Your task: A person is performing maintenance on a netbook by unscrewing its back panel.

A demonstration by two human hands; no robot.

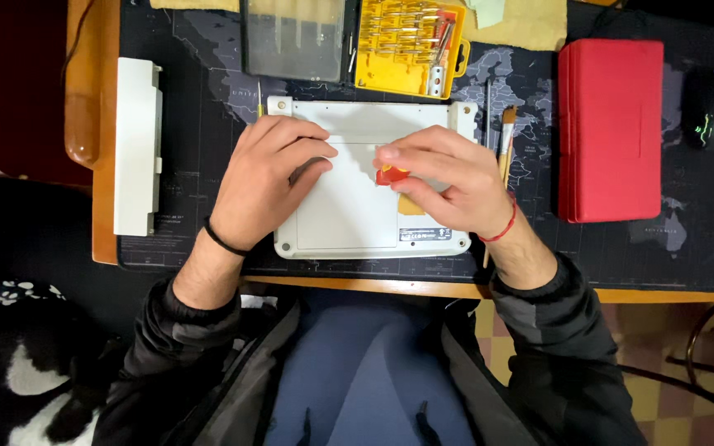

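Our right hand (448, 182) pinches a small red-handled tool (390, 174), its tip hidden beneath our fingers. It stands over the white plastic device (349, 215), a flat rounded slab lying on the bench. Our left hand (270, 177) rests open on the device's left part. Behind the device sits a yellow bit case (411, 49), cut off at the top.

A white laptop (349, 223) lies bottom-up on the dark map-printed mat (200, 91) covering the surface. The left hand (266, 177) rests flat on its base; the right hand (448, 182) pinches a small red-handled screwdriver (390, 174) upright against it. A yellow bit case (408, 45) sits behind, a red case (611, 128) to the right.
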